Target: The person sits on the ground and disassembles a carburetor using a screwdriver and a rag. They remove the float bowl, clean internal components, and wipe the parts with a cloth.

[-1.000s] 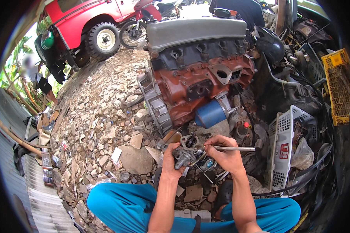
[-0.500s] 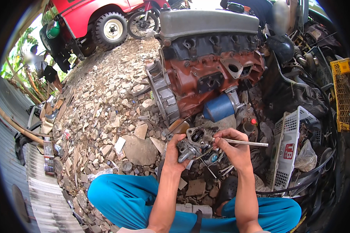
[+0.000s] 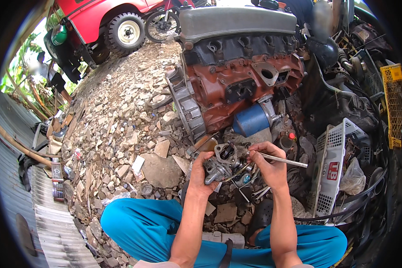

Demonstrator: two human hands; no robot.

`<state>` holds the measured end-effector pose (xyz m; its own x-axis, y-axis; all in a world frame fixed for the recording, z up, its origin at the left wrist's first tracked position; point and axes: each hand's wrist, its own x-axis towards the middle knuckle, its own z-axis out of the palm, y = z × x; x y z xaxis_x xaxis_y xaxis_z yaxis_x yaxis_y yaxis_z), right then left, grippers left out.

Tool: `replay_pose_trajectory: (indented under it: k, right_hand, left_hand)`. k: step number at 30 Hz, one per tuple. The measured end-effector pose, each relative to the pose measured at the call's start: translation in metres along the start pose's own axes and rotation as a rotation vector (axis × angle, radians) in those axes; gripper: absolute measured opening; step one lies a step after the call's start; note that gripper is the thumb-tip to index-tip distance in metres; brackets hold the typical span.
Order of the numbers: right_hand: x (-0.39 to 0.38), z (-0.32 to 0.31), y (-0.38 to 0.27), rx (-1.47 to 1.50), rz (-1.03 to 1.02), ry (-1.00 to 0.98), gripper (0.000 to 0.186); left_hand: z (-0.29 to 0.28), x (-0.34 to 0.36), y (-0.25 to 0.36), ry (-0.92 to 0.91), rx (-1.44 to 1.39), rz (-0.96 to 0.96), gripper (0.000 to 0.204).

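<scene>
While the left hand [image 3: 202, 173] wraps part-curled around a metal casting [image 3: 217, 171], the right hand [image 3: 271, 167] pinches a slim rod [image 3: 290, 161], thumb to fingers, near the casting's right side (can't tell if they touch). Casting's held over the rubble [image 3: 120, 120], this side of the engine [image 3: 210, 91]. I'd brace it firmly and keep the rod straight, no forcing. Count: one casting, one rod, one engine, one blue canister [image 3: 250, 120], one yellow crate [image 3: 392, 71].

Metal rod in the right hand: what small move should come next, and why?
Probably guide the metal rod gently toward the metal part: the left hand grips that part, and the right hand pinches the rod near the end beside it. Whether the two touch, I cannot tell.
</scene>
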<state>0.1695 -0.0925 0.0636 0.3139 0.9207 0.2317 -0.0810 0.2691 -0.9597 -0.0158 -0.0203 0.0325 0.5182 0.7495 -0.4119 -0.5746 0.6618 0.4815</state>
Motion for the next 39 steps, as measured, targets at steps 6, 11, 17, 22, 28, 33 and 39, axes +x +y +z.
replay_pose_trajectory:
  k: [6, 11, 17, 22, 28, 33, 39]
  right_hand:
    - [0.000, -0.008, -0.002, 0.004, 0.057, -0.065, 0.010]
    - [-0.001, -0.001, -0.015, 0.079, -0.011, 0.034, 0.014]
    - [-0.006, 0.010, -0.030, -0.082, -0.089, -0.090, 0.013]
    - [-0.005, -0.015, -0.040, -0.229, -0.091, -0.216, 0.013]
    - [-0.005, -0.008, -0.041, -0.182, -0.167, -0.196, 0.012]
    - [-0.007, -0.024, -0.046, -0.278, -0.041, -0.348, 0.010]
    - [-0.009, -0.016, -0.040, -0.133, -0.092, -0.138, 0.011]
  left_hand:
    - [-0.002, -0.002, 0.003, -0.034, -0.087, -0.011, 0.032]
    - [-0.017, 0.005, 0.004, -0.117, -0.072, -0.036, 0.053]
    - [-0.022, 0.006, 0.001, -0.124, -0.034, -0.028, 0.039]
    - [-0.030, 0.003, 0.008, -0.090, 0.166, 0.031, 0.044]
    - [-0.012, -0.006, 0.004, -0.080, 0.168, 0.083, 0.035]
    - [-0.020, -0.008, 0.007, -0.157, 0.290, 0.226, 0.037]
    - [-0.022, -0.008, 0.018, -0.187, 0.194, 0.187, 0.035]
